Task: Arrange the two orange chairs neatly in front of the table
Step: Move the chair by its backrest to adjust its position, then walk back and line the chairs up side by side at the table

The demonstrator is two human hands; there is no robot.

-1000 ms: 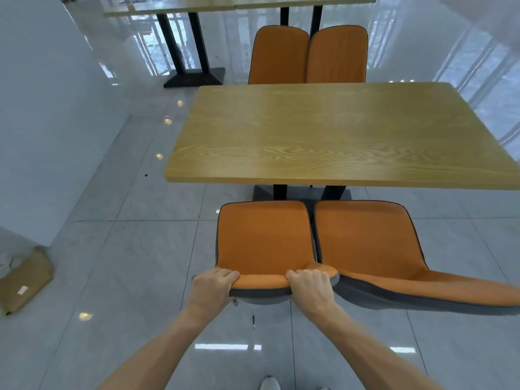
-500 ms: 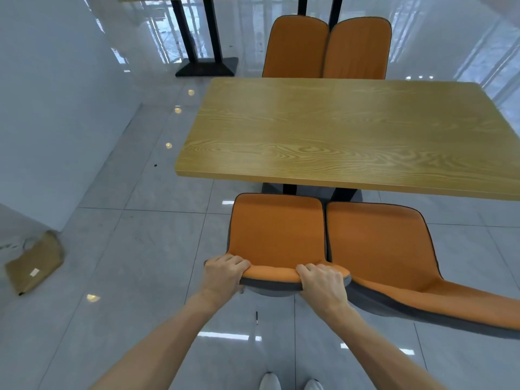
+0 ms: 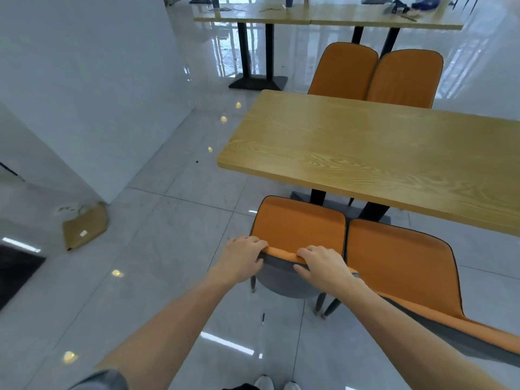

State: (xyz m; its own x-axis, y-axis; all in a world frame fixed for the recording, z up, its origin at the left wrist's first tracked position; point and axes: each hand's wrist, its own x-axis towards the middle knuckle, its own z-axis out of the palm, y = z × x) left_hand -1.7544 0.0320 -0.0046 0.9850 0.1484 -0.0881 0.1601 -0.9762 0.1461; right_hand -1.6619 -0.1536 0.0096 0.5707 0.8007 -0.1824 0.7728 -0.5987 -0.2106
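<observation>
Two orange chairs with grey backs stand side by side at the near edge of the wooden table point(image 3: 365, 153). The left orange chair point(image 3: 298, 226) has its seat partly under the tabletop. My left hand point(image 3: 242, 257) grips the left end of its backrest top, and my right hand point(image 3: 320, 266) grips the right end. The right orange chair point(image 3: 399, 263) touches it along the side; nobody holds it, and its backrest runs off toward the lower right.
Two more orange chairs point(image 3: 374, 74) stand at the table's far side. A white wall point(image 3: 92, 88) rises on the left, with a flat cardboard piece point(image 3: 84, 225) at its foot. Another long table point(image 3: 323, 15) stands farther back. A small dark pen-like item point(image 3: 263, 318) lies on the tiles near my feet.
The view has swung to the left and pulled back, so the chairs and table now sit to the right. Both hands keep their grip on the left chair's backrest, whose grey back now shows.
</observation>
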